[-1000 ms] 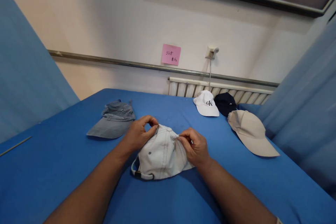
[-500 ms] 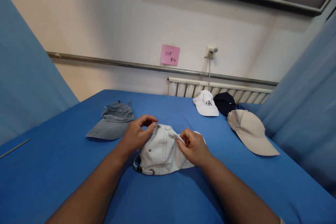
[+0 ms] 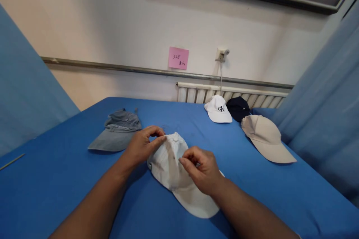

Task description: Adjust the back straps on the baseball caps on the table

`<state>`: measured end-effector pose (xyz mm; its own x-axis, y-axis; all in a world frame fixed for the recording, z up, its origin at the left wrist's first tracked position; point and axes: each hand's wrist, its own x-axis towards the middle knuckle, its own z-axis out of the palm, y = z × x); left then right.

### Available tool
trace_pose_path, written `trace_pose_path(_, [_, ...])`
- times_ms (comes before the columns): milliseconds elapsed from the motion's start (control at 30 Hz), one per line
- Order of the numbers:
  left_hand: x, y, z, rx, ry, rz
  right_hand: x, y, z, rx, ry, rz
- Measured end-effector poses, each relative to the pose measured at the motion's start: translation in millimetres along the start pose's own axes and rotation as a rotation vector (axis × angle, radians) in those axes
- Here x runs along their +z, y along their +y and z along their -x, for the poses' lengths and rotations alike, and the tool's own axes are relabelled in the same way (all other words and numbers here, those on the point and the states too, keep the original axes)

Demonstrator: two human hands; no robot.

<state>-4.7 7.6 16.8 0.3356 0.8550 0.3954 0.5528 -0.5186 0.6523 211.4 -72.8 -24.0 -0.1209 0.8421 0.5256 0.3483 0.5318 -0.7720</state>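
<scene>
A whitish baseball cap [image 3: 198, 199] sits crown up on the blue sheet, its brim toward the lower right. My left hand [image 3: 144, 143] pinches the left side of its crown near the top button, thumb against index finger. Over the front of the crown, my right hand [image 3: 203, 168] is closed in a pinch at the fabric; a fold between the fingertips is hard to make out. The cap's back strap is out of sight. Just left of my left hand lies a grey-blue cap [image 3: 114, 134] with its brim to the left.
A white cap [image 3: 218, 110] with black letters, a dark navy cap [image 3: 238, 108] and a beige cap [image 3: 267, 136] stand at the back right. A thin stick [image 3: 12, 161] lies at the left edge. Behind are a radiator [image 3: 190, 93] and a metal rail [image 3: 134, 69]; blue curtains [image 3: 28, 86] flank the sheet.
The whitish cap has turned, so its brim now points toward me at the lower right and its back strap is hidden. My right hand has moved left and slightly lower over the crown.
</scene>
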Motion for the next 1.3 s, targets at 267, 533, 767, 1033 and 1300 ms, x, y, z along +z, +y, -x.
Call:
trace_pose_path(267, [5.6,-5,-2,-0.099,-0.043,0.024,-19,17,-10,0.246,-0.121,0.348])
trace_pose_path(533, [6.1,0,-2,-0.103,-0.065,0.031,-8,28,-13,0.23,-0.088,0.347])
trace_pose_path(767, [6.7,-2,-3,-0.069,-0.079,0.014,-28,25,-17,0.12,0.111,0.119])
trace_pose_path(1033, [5.7,7,3,0.015,0.071,-0.183,-24,51,-22,0.291,0.248,-0.017])
trace_pose_path(1300, [38.0,12,15,-0.099,-0.099,-0.285,-20,63,-20,0.407,0.406,-0.127])
